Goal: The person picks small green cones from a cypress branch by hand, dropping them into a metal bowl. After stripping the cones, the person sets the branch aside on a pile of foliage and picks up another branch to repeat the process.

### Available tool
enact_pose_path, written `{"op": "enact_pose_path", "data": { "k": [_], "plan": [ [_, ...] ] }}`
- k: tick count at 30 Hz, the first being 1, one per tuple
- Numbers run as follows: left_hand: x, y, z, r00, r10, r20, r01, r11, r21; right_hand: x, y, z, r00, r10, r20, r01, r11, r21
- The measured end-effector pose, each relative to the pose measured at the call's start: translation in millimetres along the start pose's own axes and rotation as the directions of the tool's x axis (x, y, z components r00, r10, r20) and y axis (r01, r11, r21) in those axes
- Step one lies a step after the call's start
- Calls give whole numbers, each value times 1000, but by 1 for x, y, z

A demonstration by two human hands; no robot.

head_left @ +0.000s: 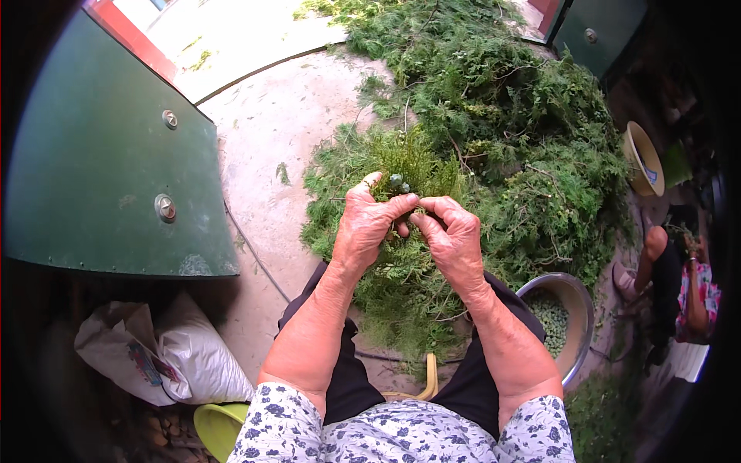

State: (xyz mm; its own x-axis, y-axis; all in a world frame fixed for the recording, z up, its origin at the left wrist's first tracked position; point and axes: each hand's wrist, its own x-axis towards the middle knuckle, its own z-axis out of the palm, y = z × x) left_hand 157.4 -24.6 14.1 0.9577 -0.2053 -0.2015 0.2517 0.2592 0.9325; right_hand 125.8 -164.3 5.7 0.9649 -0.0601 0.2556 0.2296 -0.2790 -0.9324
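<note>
In front of my lap, my left hand (361,225) is closed around a green conifer sprig (424,163) whose feathery tips fan out beyond the fingers. Small blue-green cones (397,182) show on it just past my left thumb. My right hand (454,238) pinches with thumb and forefinger right beside the left thumb tip, against the lower part of the sprig; what lies between those fingertips is hidden. By my right knee, a metal basin (584,316) holds many small green cones (548,318).
A big heap of cut conifer branches (509,116) spreads ahead and right. Green metal doors (116,170) flank the opening. White sacks (197,351) and a yellow-green basin (220,428) stand left. At right are a tan basin (634,158) and another seated person (691,285).
</note>
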Motion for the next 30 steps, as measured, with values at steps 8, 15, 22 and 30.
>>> {"op": "enact_pose_path", "data": {
  "k": [8, 15, 22, 30],
  "plan": [
    [-1, -3, 14, 993, 104, -54, -101, 993, 67, 6, -15, -9, 981, -35, -192, 41, 999, 31],
    [3, -21, 8, 960, 270, -74, -207, 864, 459, 13, -13, 1, 990, -116, -82, 105, 986, -131],
    [-7, -4, 12, 984, 174, 26, -162, 840, 517, 18, 0, -6, 985, -168, -38, 164, 982, -94],
    [-8, -1, 11, 985, 170, 37, -172, 919, 354, 18, -11, -26, 909, 338, 246, -414, 801, 431]
  ]
}}
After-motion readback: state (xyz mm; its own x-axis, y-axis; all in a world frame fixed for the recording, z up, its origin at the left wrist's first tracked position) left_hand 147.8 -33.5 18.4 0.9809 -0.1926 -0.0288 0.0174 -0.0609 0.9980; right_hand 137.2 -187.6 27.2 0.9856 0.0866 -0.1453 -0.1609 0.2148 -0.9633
